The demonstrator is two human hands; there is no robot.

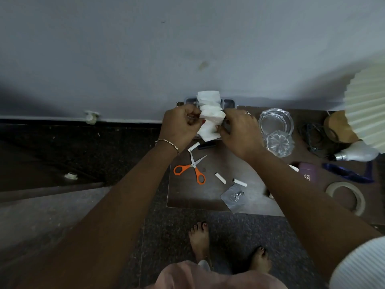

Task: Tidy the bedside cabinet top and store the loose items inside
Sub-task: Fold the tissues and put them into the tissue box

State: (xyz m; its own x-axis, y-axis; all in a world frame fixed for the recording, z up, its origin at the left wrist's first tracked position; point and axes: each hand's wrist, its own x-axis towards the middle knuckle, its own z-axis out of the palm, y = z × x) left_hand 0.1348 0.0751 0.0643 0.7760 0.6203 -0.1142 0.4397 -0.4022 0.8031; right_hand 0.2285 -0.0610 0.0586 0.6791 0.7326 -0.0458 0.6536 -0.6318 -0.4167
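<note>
Head view, looking down. I see the left hand (180, 125) and right hand (239, 132) raised over the rear of the cabinet top (208, 201), each pinching one side of a pleated white paper strip (210, 117) held between them. On the top below lie orange-handled scissors (192, 168) with blades parted, three short white tubes (220, 177), one just beside the scissor tips, and a foil packet (236, 198) near the front edge. Further right are a glass dish (276, 122), a tape roll (346, 197) and a pleated lamp shade (366, 105).

Grey tray (229, 102) mostly behind the white tissue (210, 119)
</note>
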